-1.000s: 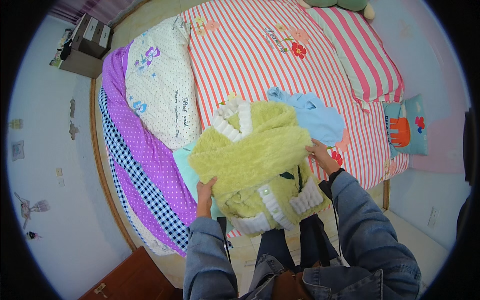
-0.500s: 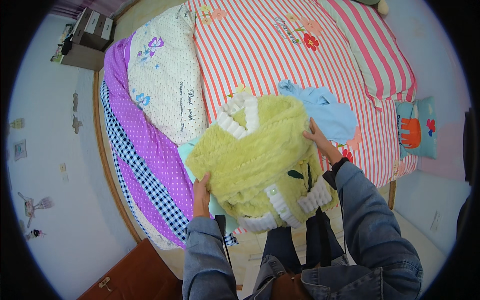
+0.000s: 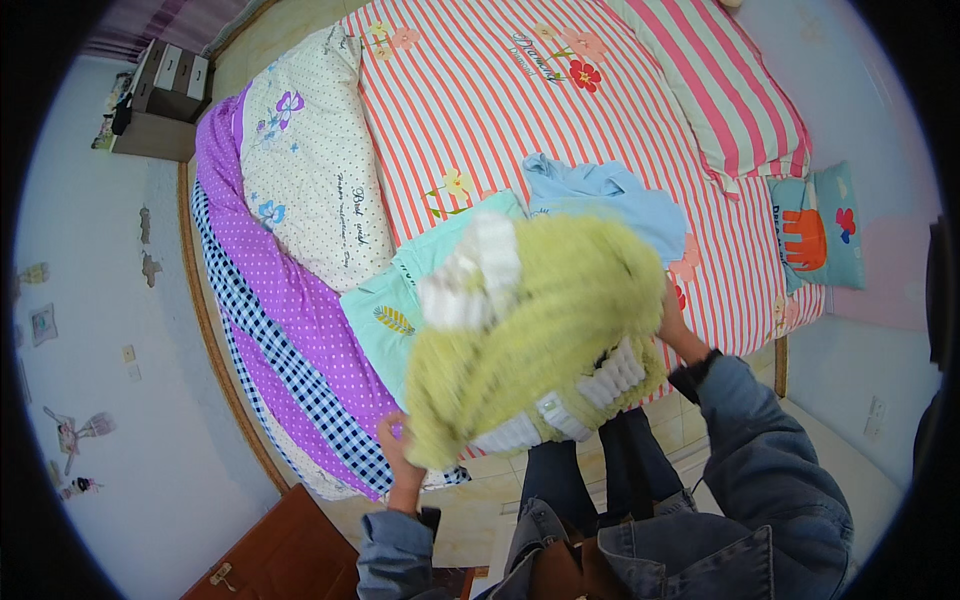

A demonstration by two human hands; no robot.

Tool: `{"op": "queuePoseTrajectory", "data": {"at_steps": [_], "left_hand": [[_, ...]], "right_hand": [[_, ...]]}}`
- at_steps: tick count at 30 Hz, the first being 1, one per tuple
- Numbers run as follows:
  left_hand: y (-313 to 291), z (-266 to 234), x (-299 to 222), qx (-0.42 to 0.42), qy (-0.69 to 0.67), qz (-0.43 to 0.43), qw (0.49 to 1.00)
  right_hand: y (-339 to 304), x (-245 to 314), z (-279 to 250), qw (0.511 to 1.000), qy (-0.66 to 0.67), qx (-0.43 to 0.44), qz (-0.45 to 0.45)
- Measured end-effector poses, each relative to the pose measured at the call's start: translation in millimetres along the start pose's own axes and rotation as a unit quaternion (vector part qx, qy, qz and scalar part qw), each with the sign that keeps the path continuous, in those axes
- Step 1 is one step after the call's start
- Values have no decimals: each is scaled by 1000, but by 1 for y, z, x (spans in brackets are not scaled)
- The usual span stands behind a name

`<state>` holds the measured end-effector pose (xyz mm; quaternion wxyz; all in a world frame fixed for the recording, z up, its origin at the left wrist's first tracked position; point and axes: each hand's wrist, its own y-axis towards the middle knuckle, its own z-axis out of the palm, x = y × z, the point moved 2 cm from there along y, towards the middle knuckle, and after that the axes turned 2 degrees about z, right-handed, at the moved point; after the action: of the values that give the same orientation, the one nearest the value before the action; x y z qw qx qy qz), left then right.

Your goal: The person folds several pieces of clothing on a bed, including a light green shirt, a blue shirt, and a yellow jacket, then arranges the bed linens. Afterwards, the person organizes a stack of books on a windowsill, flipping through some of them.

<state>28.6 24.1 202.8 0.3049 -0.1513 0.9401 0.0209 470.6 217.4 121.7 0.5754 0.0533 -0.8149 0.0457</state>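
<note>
A fluffy yellow-green jacket (image 3: 540,330) with white ribbed trim hangs between my hands at the near edge of the bed, partly smeared by motion. My left hand (image 3: 400,455) is closed on its lower left corner, with some fingers hidden by the plush. At its right side my right hand (image 3: 677,322) grips the edge, fingertips out of sight behind the cloth. Beyond and left of the jacket, a mint-green shirt (image 3: 370,320) with a yellow leaf print lies spread on the bed, partly covered. A crumpled light-blue garment (image 3: 620,205) lies behind the jacket to the right.
The bed has a red-and-white striped sheet (image 3: 450,110). Along its left side lie a white patterned quilt (image 3: 310,180) and purple dotted bedding (image 3: 285,290). A striped pillow (image 3: 710,90) and a teal cushion (image 3: 840,225) are at the right. A brown door (image 3: 280,550) stands at lower left.
The jacket has shifted toward me and swung, its lower front panel now folded under or hidden. More of the mint shirt shows. My left hand moved nearer to me, my right hand slightly down and right.
</note>
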Motion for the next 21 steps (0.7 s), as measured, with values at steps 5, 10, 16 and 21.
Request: {"op": "queuePoseTrajectory", "data": {"at_steps": [5, 10, 16, 21], "left_hand": [[-92, 45, 15, 301, 45, 103, 947], [-112, 99, 33, 299, 92, 139, 940], [-118, 137, 77, 109, -120, -188, 969], [-127, 177, 104, 195, -308, -294, 884]], "right_hand": [[-94, -26, -38, 924, -277, 259, -56], [-134, -100, -21, 888, -254, 355, 144], [-138, -148, -7, 902, 75, 245, 348], [-144, -164, 7, 948, 101, 144, 265]]}}
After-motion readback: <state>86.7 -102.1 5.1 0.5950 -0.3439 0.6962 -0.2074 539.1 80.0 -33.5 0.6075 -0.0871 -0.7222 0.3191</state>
